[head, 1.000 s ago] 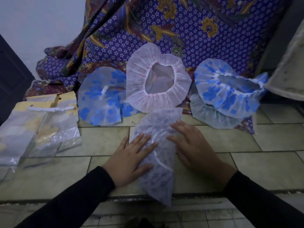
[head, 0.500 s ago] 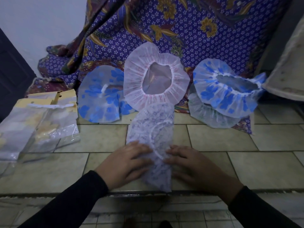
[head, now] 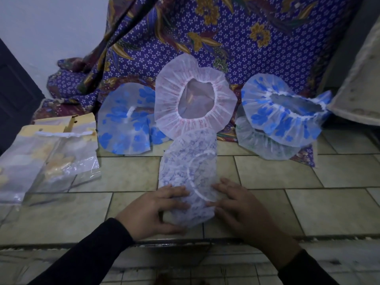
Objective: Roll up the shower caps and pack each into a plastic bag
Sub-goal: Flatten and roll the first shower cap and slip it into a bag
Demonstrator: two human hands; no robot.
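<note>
My left hand [head: 152, 210] & right hand [head: 240, 206] lie flat, fingers spread, pressing the folded shower cap [head: 190, 175] at lower centre; I should roll tight, w/ edges even.

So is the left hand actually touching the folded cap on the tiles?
Touching. The head view shows the left hand with fingers lying on the folded cap near its lower end.

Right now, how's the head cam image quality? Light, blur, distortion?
Head view: dim, bluish light with no hard shadows; wide-angle bending curves the tile lines toward the edges; the folded shower cap and both hands are fairly sharp; faint glare on the plastic bags at left; corners darken.
</note>
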